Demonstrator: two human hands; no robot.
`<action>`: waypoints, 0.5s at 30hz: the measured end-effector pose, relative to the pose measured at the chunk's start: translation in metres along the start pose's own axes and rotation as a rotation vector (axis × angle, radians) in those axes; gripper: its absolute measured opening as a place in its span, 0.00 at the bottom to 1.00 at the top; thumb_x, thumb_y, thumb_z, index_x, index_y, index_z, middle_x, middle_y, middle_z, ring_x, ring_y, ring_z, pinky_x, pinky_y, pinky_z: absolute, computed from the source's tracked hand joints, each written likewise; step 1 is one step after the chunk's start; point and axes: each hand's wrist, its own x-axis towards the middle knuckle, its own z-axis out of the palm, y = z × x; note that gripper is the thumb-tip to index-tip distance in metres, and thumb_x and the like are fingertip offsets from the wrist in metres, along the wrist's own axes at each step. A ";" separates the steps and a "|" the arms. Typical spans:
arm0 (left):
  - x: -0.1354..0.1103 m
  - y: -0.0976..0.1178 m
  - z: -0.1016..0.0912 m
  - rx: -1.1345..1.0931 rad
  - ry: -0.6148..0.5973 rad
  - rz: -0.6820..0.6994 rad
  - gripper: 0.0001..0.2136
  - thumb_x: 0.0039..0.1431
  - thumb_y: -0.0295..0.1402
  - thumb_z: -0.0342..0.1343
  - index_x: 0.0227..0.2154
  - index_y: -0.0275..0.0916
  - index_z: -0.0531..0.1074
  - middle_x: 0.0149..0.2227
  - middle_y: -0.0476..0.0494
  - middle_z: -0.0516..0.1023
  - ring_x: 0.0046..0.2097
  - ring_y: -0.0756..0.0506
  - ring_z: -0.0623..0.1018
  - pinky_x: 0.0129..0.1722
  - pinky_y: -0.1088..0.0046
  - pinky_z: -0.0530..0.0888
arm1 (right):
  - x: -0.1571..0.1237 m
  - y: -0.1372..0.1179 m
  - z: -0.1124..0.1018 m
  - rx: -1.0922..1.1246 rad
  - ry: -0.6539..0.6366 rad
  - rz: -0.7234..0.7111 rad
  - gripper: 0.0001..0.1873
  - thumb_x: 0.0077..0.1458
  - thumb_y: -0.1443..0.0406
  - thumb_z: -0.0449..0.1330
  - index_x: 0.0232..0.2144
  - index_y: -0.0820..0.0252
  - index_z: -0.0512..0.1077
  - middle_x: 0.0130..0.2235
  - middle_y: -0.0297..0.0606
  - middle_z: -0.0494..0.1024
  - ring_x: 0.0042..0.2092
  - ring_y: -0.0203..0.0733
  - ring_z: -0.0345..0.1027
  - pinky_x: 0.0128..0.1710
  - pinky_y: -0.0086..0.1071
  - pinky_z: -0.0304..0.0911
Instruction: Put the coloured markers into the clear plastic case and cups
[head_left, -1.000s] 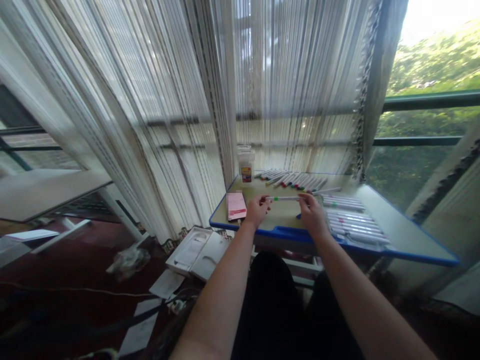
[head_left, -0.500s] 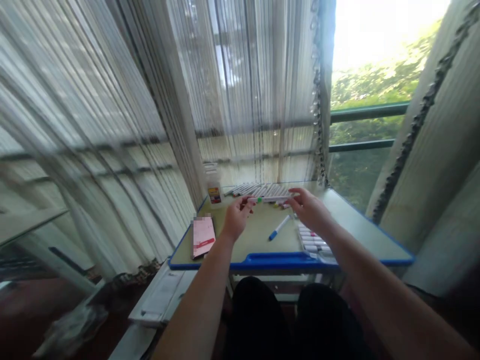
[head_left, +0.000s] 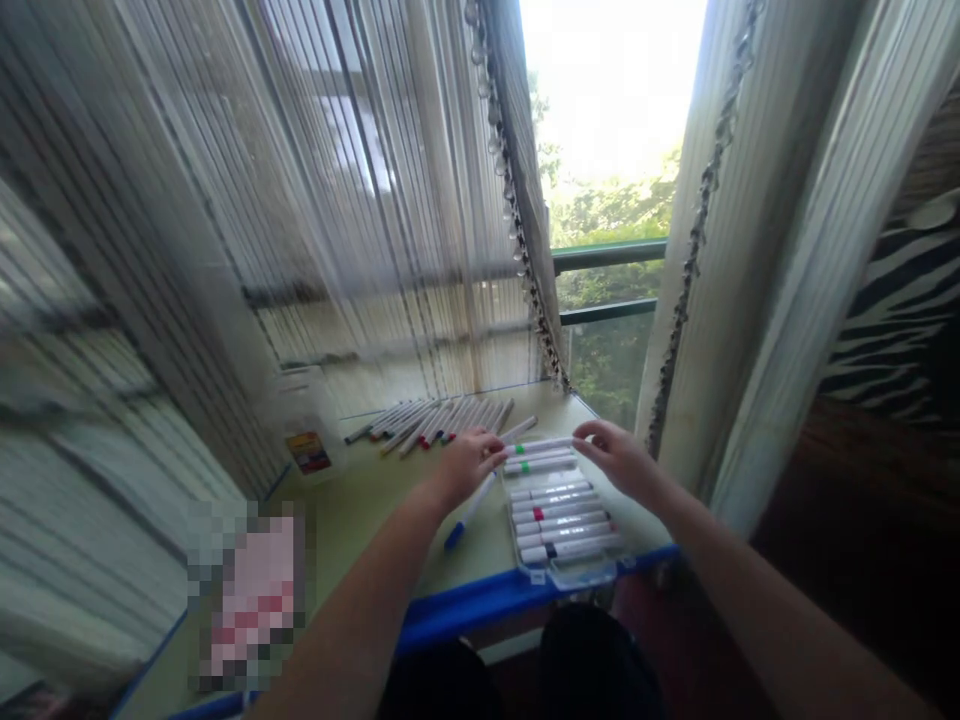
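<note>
Both my hands hold one white marker (head_left: 541,445) with a green band, level, just above the far end of a clear plastic case (head_left: 564,520) filled with several markers lying side by side. My left hand (head_left: 465,465) pinches the marker's left end, my right hand (head_left: 616,458) pinches its right end. A blue-capped marker (head_left: 466,508) lies loose on the desk below my left hand. A row of several more markers (head_left: 431,420) lies at the desk's far side.
The small desk (head_left: 375,500) has a green top and a blue front rim. A small bottle (head_left: 306,440) stands at its left back, a blurred pink card (head_left: 251,590) lies front left. Curtains hang close behind; a window railing (head_left: 607,255) shows between them.
The view has swung right. Both hands have carried the green-banded marker from over the desk's middle to the far end of the marker case.
</note>
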 end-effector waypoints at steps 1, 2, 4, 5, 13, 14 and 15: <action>0.001 -0.003 0.006 0.004 -0.021 -0.006 0.09 0.56 0.36 0.54 0.33 0.38 0.77 0.35 0.43 0.75 0.34 0.48 0.72 0.37 0.72 0.68 | -0.003 0.007 0.003 -0.001 -0.007 0.005 0.14 0.50 0.54 0.55 0.29 0.58 0.72 0.24 0.34 0.72 0.25 0.38 0.63 0.26 0.32 0.60; 0.001 -0.005 0.012 0.010 -0.039 -0.015 0.09 0.56 0.35 0.54 0.34 0.38 0.76 0.36 0.43 0.75 0.35 0.48 0.73 0.38 0.72 0.69 | -0.005 0.014 0.005 -0.005 -0.012 0.009 0.13 0.50 0.55 0.55 0.28 0.58 0.72 0.23 0.33 0.71 0.25 0.38 0.63 0.26 0.32 0.60; 0.000 -0.011 0.022 0.031 -0.069 -0.026 0.09 0.56 0.35 0.53 0.34 0.39 0.76 0.37 0.43 0.75 0.37 0.47 0.73 0.39 0.72 0.69 | -0.010 0.022 0.010 -0.016 -0.035 0.021 0.12 0.51 0.56 0.54 0.28 0.58 0.72 0.23 0.32 0.71 0.25 0.37 0.62 0.27 0.32 0.60; -0.001 -0.013 0.025 0.043 -0.079 -0.028 0.08 0.56 0.35 0.53 0.34 0.39 0.76 0.37 0.43 0.75 0.38 0.47 0.73 0.40 0.71 0.68 | -0.012 0.025 0.011 -0.020 -0.050 0.029 0.11 0.51 0.57 0.54 0.28 0.58 0.71 0.23 0.32 0.70 0.25 0.37 0.62 0.27 0.31 0.60; -0.004 -0.014 0.035 0.110 -0.105 -0.036 0.06 0.57 0.35 0.54 0.33 0.41 0.74 0.37 0.44 0.76 0.40 0.45 0.73 0.42 0.70 0.68 | -0.014 0.030 0.010 -0.065 -0.100 0.049 0.07 0.48 0.61 0.56 0.26 0.57 0.72 0.26 0.33 0.71 0.25 0.36 0.61 0.28 0.31 0.59; -0.004 -0.013 0.035 0.112 -0.098 -0.042 0.07 0.56 0.35 0.54 0.32 0.41 0.75 0.37 0.44 0.76 0.41 0.45 0.73 0.43 0.70 0.67 | -0.013 0.032 0.010 -0.074 -0.093 0.044 0.07 0.48 0.61 0.57 0.26 0.57 0.73 0.27 0.34 0.71 0.25 0.36 0.61 0.28 0.31 0.60; -0.003 -0.013 0.036 0.111 -0.088 -0.049 0.07 0.56 0.36 0.54 0.32 0.41 0.75 0.38 0.44 0.76 0.42 0.44 0.73 0.44 0.69 0.67 | -0.013 0.033 0.011 -0.081 -0.087 0.043 0.08 0.49 0.61 0.57 0.26 0.57 0.73 0.27 0.34 0.71 0.25 0.36 0.61 0.28 0.31 0.60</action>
